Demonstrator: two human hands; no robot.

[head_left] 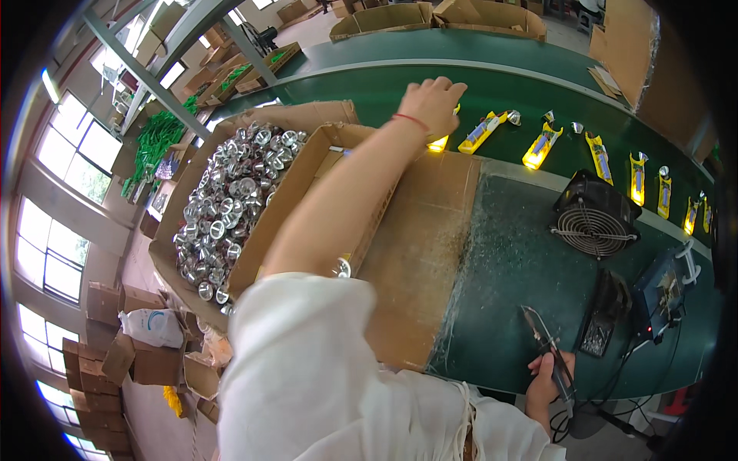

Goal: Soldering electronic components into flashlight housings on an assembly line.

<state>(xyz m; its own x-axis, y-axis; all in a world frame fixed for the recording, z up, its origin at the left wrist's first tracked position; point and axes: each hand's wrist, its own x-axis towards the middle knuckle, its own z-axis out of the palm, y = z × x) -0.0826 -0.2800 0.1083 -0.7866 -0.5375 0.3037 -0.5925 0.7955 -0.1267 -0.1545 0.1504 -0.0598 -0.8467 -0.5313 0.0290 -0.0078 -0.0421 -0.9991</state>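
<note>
My left hand (430,107), a red cord round its wrist, reaches across to the far green belt. Its fingers curl down over a yellow plastic housing (437,144), which shows on both sides of the hand but is mostly hidden. To its right lies another yellow housing (478,134) with a small silver reflector cup (514,117) at its end. At the near edge of the bench my right hand (547,375) is closed round the handle of a soldering iron (547,346), its tip pointing up and to the left.
A carton (173,265) heaped with silver reflector cups stands left, beside an open cardboard box (261,238). A cardboard sheet (415,269) covers part of the bench. A black fan (596,215), a dark tray (603,315) and a blue soldering station (657,300) with cables stand right.
</note>
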